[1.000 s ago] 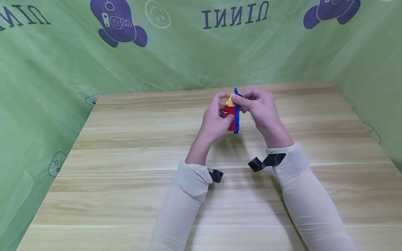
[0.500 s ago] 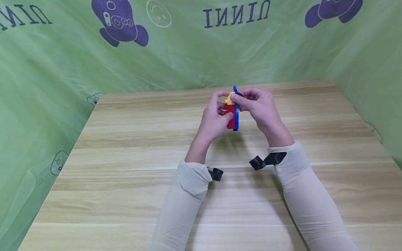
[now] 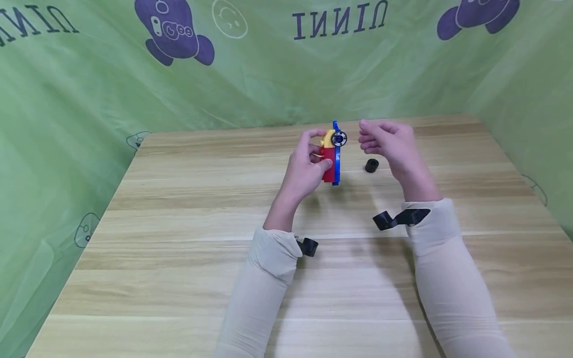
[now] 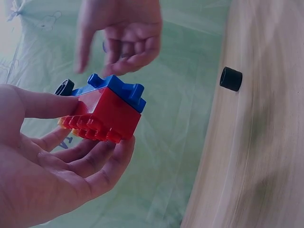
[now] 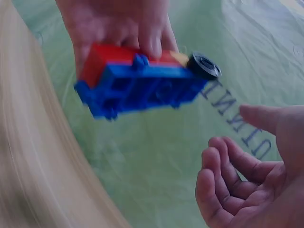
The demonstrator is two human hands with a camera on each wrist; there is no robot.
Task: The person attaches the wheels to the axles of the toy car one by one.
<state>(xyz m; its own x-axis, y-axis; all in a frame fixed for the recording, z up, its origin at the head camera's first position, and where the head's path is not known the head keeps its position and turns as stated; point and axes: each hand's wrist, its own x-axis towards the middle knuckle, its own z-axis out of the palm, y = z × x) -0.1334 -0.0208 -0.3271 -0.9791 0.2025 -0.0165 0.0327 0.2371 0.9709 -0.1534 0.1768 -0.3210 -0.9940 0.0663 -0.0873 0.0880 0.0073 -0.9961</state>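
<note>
My left hand [image 3: 320, 151] grips a small block toy [image 3: 332, 158] above the table: a red brick and a yellow piece on an upright blue plate, with a black wheel [image 3: 339, 138] fixed near its top. In the left wrist view the toy [image 4: 108, 110] sits between thumb and fingers. My right hand [image 3: 375, 137] hovers just right of the toy, fingers loosely curled, holding nothing. A second black wheel [image 3: 371, 165] lies loose on the table below the right hand, also seen as a black wheel [image 4: 231, 79] in the left wrist view. The right wrist view shows the toy [image 5: 137, 80] and my empty right-hand fingers [image 5: 223, 171].
A wooden table [image 3: 188, 248] fills the view, with green printed cloth [image 3: 89, 99] hung behind it and along both sides. Black wrist-camera mounts [image 3: 396, 219] sit on both cream sleeves.
My right hand has let go of the toy's top and drawn away to the right. A loose black wheel now shows on the table. The left hand holds the toy about where it was.
</note>
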